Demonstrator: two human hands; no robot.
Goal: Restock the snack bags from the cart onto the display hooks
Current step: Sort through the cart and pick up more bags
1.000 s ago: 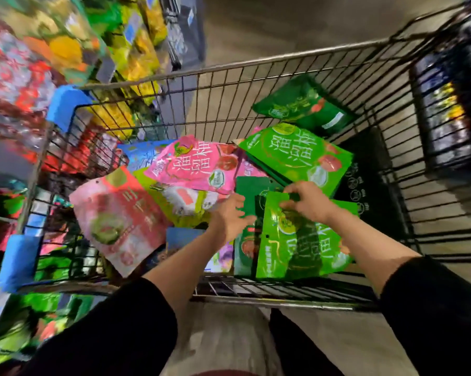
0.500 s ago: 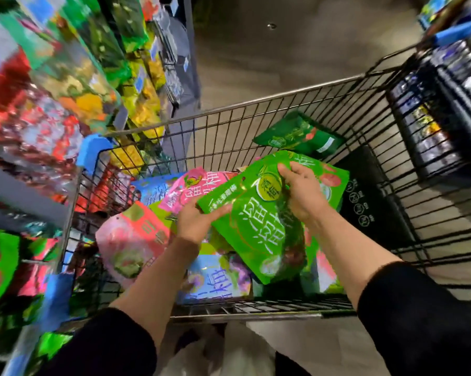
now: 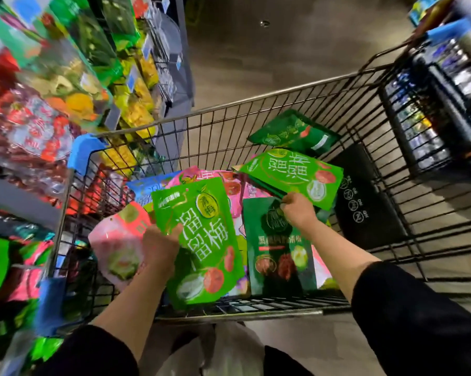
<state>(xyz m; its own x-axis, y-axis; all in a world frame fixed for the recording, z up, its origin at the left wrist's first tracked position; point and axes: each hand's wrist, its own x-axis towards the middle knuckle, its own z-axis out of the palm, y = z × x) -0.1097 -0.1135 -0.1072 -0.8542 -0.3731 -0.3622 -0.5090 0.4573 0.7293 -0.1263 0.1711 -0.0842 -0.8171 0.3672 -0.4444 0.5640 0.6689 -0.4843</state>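
head view, single entry: i log a black wire-mesh cart (image 3: 256, 123) with a thin metal rim and blue plastic corner guards, its basket holding a loose heap of glossy flat foil snack pouches. left hand (image 3: 161, 246), fingers curled and thumb on the face, grips a bright green bag (image 3: 201, 240) by its left edge; the pouch stands nearly upright above the heap, smooth and shiny, printed with white characters and plum pictures. right hand (image 3: 296, 211) pinches the top of a dark green bag (image 3: 279, 248), a rectangular pouch with darker matte-looking print that leans against the cart's near wall. just beyond that hand lies a second bright green bag (image 3: 290, 176), flat and tilted, and further back a deep green pouch (image 3: 291, 131) leans on the far mesh. pink pouches (image 3: 115, 240) and a blue one sit on the left side of the heap. display shelving (image 3: 52, 77) at left carries crinkled, blurred hanging packets in red, yellow and green. against half a second ago: then both hands shared the one bright green bag; now i see it in the left hand alone and turned more upright, while the right has dropped to the dark green bag, which that bag had covered.
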